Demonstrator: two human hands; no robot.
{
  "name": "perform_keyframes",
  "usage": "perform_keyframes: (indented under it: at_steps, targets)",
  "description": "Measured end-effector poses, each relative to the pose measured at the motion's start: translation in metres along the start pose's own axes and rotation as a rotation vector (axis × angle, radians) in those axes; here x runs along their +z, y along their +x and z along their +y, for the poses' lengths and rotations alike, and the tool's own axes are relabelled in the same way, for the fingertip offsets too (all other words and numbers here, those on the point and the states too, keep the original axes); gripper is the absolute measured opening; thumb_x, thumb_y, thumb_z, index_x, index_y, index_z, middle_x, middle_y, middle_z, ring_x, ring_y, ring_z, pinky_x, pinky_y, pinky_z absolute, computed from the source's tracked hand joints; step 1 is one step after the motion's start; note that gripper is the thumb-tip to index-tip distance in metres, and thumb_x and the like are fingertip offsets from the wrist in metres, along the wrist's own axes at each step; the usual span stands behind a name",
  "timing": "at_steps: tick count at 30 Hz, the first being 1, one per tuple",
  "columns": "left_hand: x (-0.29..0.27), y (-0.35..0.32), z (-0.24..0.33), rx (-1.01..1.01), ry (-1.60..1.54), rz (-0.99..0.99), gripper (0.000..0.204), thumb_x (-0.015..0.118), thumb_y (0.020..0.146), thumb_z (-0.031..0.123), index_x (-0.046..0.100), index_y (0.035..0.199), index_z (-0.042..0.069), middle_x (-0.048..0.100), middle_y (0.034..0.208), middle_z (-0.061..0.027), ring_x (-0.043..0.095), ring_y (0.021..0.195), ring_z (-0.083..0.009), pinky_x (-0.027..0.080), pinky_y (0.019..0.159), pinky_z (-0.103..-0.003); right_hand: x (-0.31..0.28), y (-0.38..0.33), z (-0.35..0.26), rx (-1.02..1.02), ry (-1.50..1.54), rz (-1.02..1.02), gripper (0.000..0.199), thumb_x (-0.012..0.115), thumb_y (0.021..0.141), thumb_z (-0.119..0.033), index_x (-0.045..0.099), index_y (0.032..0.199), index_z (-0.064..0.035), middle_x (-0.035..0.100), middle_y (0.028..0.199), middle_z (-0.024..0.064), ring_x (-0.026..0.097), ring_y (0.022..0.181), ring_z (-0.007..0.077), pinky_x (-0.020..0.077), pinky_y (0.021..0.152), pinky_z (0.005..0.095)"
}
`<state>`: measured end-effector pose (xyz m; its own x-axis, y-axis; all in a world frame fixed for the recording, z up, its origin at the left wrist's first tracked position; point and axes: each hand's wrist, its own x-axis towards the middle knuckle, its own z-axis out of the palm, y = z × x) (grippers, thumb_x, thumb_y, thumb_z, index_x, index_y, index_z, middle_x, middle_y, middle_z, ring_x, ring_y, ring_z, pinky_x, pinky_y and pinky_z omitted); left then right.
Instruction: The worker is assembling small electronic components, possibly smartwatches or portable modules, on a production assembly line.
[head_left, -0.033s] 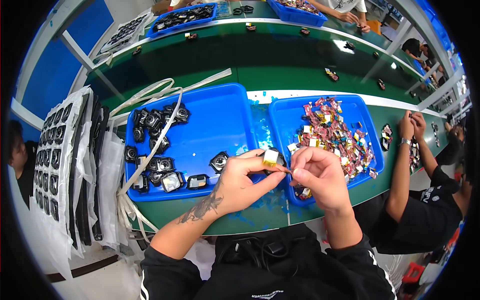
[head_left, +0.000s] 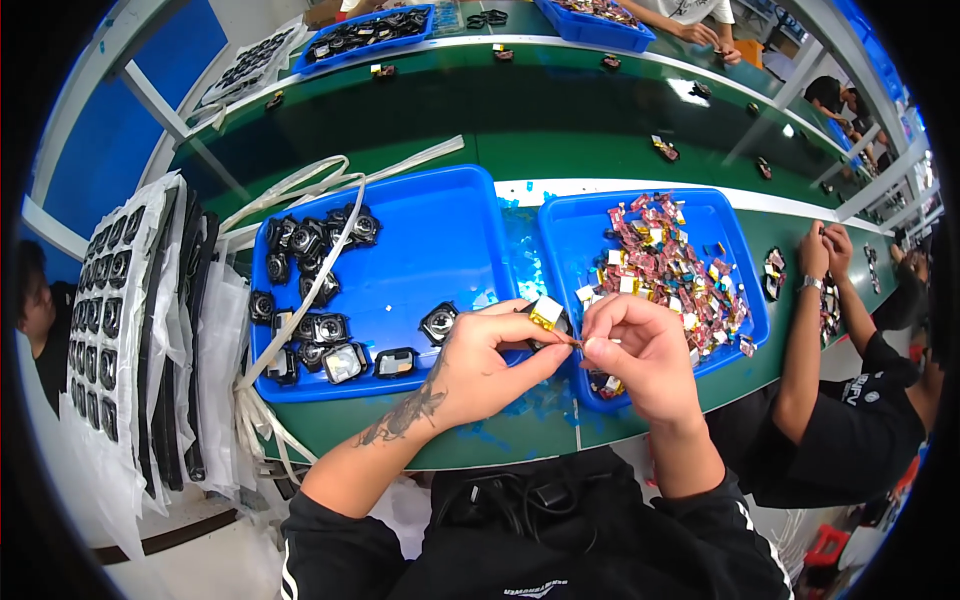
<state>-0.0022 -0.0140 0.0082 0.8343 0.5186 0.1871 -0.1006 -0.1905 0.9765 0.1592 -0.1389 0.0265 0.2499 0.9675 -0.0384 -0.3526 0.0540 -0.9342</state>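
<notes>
My left hand (head_left: 485,365) is closed around a black watch case (head_left: 562,324), mostly hidden behind my fingers. A small white and yellow block (head_left: 546,312), apparently a battery, sticks up from the case. My right hand (head_left: 640,352) meets the left thumb at the case's near edge, thumb and forefinger pinched together. What that pinch holds is too small to make out. Beneath the left hand is a blue tray (head_left: 420,240) with several black watch cases (head_left: 322,328). Under the right hand, another blue tray (head_left: 570,240) bears a heap of small red circuit boards (head_left: 660,265) with white and yellow blocks.
White straps (head_left: 285,340) lie across the left tray's side. Stacked sheets of watch cases (head_left: 105,300) stand at far left. Beyond the trays runs a green conveyor (head_left: 400,120) with scattered parts. At right, a co-worker's hands (head_left: 826,248) are close to the bench edge.
The white and yellow block tilts slightly to the right. Both hands stay in nearly the same place.
</notes>
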Motion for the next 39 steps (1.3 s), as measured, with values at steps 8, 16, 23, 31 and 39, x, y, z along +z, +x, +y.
perform_keyframes:
  at_steps: [8,16,23,31,39]
  targets:
    - [0.002,0.001,-0.008,-0.149,-0.325,-0.055,0.028,0.063,0.089,-0.003,0.061,0.117,-0.005,0.061,0.113,-0.0097,0.065,0.103,-0.0169,0.055,0.086,-0.026,0.014,0.001,0.009,-0.242,-0.523,0.208,0.021,0.071,0.082,0.005,0.057,0.097,0.001,0.061,0.092,0.0056,0.062,0.081,0.0082,0.0534,0.068,0.0207]
    - [0.002,0.005,0.003,-0.237,-0.416,-0.064,0.045,0.056,0.091,-0.007,0.048,0.135,-0.002,0.059,0.12,-0.0117,0.062,0.109,-0.0189,0.052,0.096,-0.031,0.011,0.01,0.02,-0.333,-0.614,0.271,0.021,0.073,0.08,0.004,0.055,0.092,0.0005,0.064,0.083,0.008,0.066,0.073,0.0124,0.0534,0.063,0.0233]
    - [0.006,0.006,0.004,-0.221,-0.404,-0.044,0.049,0.053,0.092,-0.007,0.044,0.14,0.001,0.059,0.12,-0.0117,0.062,0.107,-0.0181,0.053,0.094,-0.031,0.007,0.011,0.029,-0.369,-0.604,0.298,0.022,0.073,0.08,0.003,0.055,0.09,-0.0005,0.064,0.082,0.0072,0.064,0.069,0.0115,0.0518,0.063,0.0225]
    - [0.006,0.002,0.005,-0.191,-0.373,0.011,0.056,0.05,0.094,-0.006,0.034,0.146,0.008,0.061,0.117,-0.0136,0.062,0.105,-0.0153,0.052,0.092,-0.028,0.019,0.014,0.02,-0.286,-0.742,0.273,0.032,0.073,0.078,0.004,0.057,0.105,0.0003,0.062,0.093,0.0091,0.062,0.08,0.0135,0.0535,0.066,0.0256]
    - [0.011,0.003,0.002,-0.05,-0.402,0.252,0.074,0.055,0.091,-0.006,0.016,0.151,0.012,0.039,0.143,-0.0217,0.056,0.117,-0.0215,0.05,0.094,-0.03,0.017,0.05,-0.018,-0.294,-0.937,-0.065,0.036,0.066,0.083,0.002,0.056,0.116,-0.0049,0.061,0.087,0.0083,0.065,0.08,0.0175,0.0537,0.068,0.0296]
